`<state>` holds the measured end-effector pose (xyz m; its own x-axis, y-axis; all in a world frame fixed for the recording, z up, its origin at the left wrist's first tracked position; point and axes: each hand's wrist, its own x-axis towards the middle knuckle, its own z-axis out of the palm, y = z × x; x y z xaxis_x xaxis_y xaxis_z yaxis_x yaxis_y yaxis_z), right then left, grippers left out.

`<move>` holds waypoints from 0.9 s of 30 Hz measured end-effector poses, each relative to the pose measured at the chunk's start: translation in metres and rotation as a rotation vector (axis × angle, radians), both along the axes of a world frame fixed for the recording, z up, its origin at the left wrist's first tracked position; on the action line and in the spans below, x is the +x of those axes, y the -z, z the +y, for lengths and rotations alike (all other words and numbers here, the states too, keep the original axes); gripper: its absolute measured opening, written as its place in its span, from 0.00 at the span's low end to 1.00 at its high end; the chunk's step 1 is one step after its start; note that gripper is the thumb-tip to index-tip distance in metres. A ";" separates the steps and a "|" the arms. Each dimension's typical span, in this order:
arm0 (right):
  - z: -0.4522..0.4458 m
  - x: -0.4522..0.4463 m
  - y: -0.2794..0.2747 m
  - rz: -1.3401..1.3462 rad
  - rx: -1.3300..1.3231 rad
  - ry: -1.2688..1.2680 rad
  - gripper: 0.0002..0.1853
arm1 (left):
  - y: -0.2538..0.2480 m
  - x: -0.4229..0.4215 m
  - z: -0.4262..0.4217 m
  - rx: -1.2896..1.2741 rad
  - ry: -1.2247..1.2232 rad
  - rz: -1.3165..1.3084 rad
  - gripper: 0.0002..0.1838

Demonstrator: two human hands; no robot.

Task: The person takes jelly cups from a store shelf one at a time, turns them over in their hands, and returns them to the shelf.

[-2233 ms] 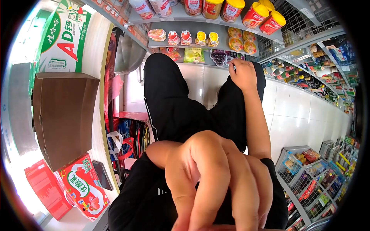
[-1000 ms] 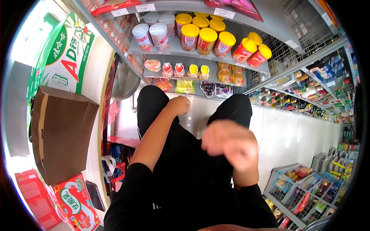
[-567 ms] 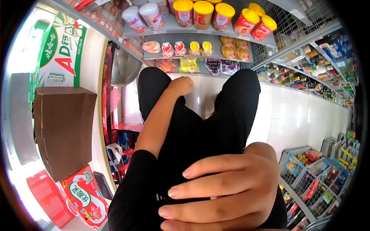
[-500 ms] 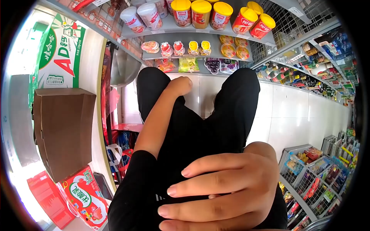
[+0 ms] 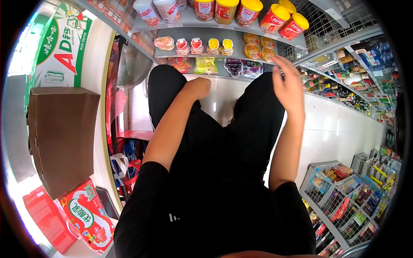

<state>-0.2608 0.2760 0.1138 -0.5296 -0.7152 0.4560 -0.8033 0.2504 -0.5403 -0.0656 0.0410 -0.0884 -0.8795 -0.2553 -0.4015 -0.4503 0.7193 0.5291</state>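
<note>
My left hand (image 5: 198, 88) rests by my left knee (image 5: 165, 84), its fingers curled closed. I see nothing sticking out of it. Over the outer side of my right knee (image 5: 262, 90), my right hand (image 5: 289, 88) is raised with fingers apart and holds nothing. Its fingertips overlap the edge of the lower shelf (image 5: 193, 53) in the view, close to round yellow-orange packs (image 5: 253, 51); I cannot tell whether they touch. Also on that shelf are small cups with red figures (image 5: 196, 46) and cups with yellow figures (image 5: 226, 47).
Yellow-lidded cans (image 5: 249, 13) line the upper shelf. Bottles (image 5: 340, 79) fill the shelving on the right. Wire baskets of snacks (image 5: 344, 189) stand lower right. On the left counter are a brown box (image 5: 64, 137) and a red drink carton (image 5: 88, 217). Pale floor tiles (image 5: 322, 133) show between.
My right hand has swung from close below the camera forward to beside my right knee, near the shelf. My left hand stays by my left knee. The view has shifted slightly.
</note>
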 end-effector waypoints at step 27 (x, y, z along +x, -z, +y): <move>0.021 -0.035 0.124 0.042 0.237 0.328 0.14 | -0.120 0.049 0.004 -0.462 -0.204 0.627 0.17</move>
